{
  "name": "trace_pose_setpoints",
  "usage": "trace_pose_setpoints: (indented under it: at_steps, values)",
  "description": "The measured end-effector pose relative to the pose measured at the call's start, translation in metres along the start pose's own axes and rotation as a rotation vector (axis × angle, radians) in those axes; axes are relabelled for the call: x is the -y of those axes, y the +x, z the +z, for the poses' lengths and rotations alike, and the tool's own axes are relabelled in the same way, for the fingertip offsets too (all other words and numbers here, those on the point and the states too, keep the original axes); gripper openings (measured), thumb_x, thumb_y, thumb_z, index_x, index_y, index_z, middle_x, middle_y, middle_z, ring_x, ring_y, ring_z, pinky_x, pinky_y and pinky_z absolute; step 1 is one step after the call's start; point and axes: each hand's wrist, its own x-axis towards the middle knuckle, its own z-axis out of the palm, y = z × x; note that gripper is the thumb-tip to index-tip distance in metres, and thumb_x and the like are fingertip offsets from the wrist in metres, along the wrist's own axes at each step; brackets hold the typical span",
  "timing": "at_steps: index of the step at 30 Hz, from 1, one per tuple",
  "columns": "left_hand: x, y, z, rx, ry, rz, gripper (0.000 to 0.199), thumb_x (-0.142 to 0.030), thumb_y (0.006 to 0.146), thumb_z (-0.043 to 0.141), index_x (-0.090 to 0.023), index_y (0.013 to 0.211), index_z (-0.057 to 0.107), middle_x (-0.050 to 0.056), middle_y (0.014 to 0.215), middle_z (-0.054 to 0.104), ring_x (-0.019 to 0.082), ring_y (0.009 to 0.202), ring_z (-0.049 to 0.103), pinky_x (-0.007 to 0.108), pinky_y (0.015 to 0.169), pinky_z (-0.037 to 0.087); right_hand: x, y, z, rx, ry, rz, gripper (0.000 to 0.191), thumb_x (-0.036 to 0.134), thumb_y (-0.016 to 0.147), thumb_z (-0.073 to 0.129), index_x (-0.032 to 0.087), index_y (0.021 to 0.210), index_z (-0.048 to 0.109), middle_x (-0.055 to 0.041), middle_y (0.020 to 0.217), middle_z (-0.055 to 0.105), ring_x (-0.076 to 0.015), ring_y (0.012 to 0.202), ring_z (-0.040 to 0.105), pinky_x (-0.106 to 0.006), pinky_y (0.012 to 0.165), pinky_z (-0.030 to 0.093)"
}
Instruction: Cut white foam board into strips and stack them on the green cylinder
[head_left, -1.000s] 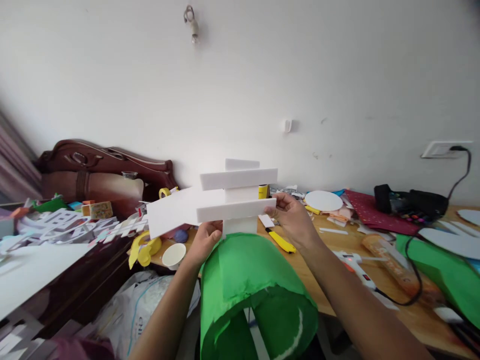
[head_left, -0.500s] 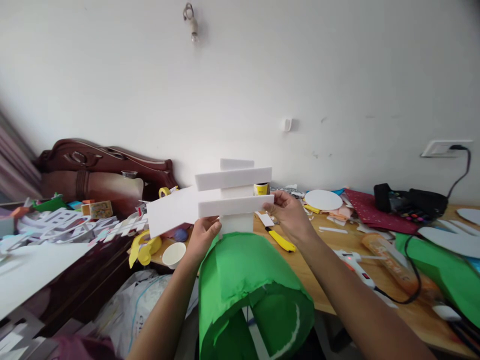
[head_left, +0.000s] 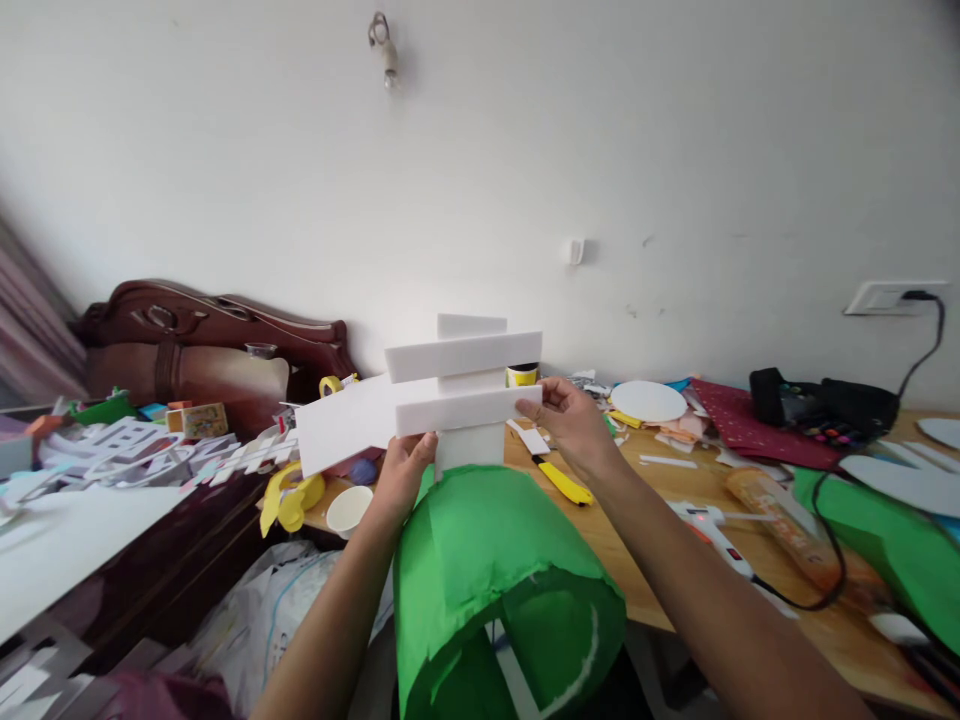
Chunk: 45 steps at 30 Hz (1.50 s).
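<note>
A hollow green cylinder (head_left: 487, 530) lies in front of me, its open end toward me. From its far end rises a white foam board upright (head_left: 471, 452), crossed by an upper white strip (head_left: 463, 356) and a lower white strip (head_left: 461, 411). My right hand (head_left: 574, 425) pinches the right end of the lower strip between thumb and fingers. My left hand (head_left: 405, 470) is closed at the strip's left underside, its thumb beside the upright; its fingertips are partly hidden behind the foam. A larger white sheet (head_left: 341, 420) shows behind, at the left.
On the wooden table (head_left: 630, 550) to the right lie a yellow utility knife (head_left: 564, 482), a glue gun (head_left: 712, 535) with its cord, and an orange bottle (head_left: 795, 535). A white bowl (head_left: 349, 510) stands left, near foam cutouts (head_left: 142, 450).
My left hand has shifted slightly, its thumb now higher against the lower strip. My right hand moves slightly left along with the strip's end. The view otherwise barely differs.
</note>
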Motion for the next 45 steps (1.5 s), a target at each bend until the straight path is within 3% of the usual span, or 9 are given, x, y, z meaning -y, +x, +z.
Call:
trace_pose_setpoints:
  at_steps: [5,11,17,23,32,45]
  values:
    - [-0.003,0.001,0.004,-0.043,-0.076,0.008,0.063,-0.068,0.073,0.066,-0.011,0.100,0.071,0.011,0.084,0.074,0.026,0.080,0.069,0.032,0.066,0.052,0.000,-0.002,0.001,-0.014,-0.022,-0.019,0.045,0.046,0.059,0.086,0.022,0.085,0.058,0.0017,0.080,0.064,-0.0143,0.076,0.061,-0.027,0.071,0.048]
    - [-0.005,0.001,0.005,-0.061,-0.137,-0.047,0.051,-0.060,0.072,0.072,-0.012,0.090,0.072,0.008,0.069,0.071,0.024,0.074,0.070,0.029,0.061,0.052,0.002,-0.003,0.002,-0.002,-0.026,-0.018,0.045,0.045,0.059,0.086,0.022,0.084,0.057,0.0020,0.079,0.063,-0.0136,0.074,0.059,-0.026,0.069,0.048]
    - [-0.017,-0.002,0.012,0.040,-0.290,-0.050,0.042,-0.050,0.081,0.070,-0.012,0.100,0.072,0.011,0.090,0.076,0.026,0.086,0.071,0.032,0.069,0.054,-0.001,-0.003,0.002,-0.001,0.026,-0.023,0.046,0.041,0.060,0.087,0.022,0.086,0.055,0.0026,0.080,0.064,-0.0121,0.073,0.059,-0.024,0.068,0.048]
    - [-0.021,-0.002,0.013,0.065,-0.334,-0.071,0.043,-0.048,0.079,0.071,-0.013,0.104,0.070,0.012,0.094,0.076,0.027,0.088,0.072,0.032,0.066,0.056,-0.011,-0.002,-0.003,0.065,0.106,0.012,0.043,0.039,0.068,0.084,0.023,0.097,0.056,0.0007,0.086,0.069,-0.0138,0.078,0.064,-0.028,0.074,0.053]
    - [-0.026,0.001,0.015,0.095,-0.359,-0.078,0.046,-0.048,0.076,0.074,-0.013,0.106,0.069,0.013,0.097,0.076,0.027,0.086,0.073,0.030,0.060,0.057,-0.009,-0.004,0.000,0.092,0.142,0.019,0.045,0.041,0.068,0.083,0.024,0.096,0.051,0.0002,0.088,0.069,-0.0159,0.080,0.065,-0.033,0.076,0.056]
    - [-0.025,0.003,0.015,0.081,-0.343,-0.084,0.047,-0.050,0.077,0.072,-0.014,0.107,0.068,0.012,0.098,0.075,0.025,0.084,0.073,0.029,0.060,0.057,-0.015,-0.001,-0.002,0.089,0.091,-0.031,0.043,0.041,0.071,0.081,0.024,0.094,0.049,0.0037,0.083,0.064,-0.0115,0.074,0.059,-0.024,0.067,0.049]
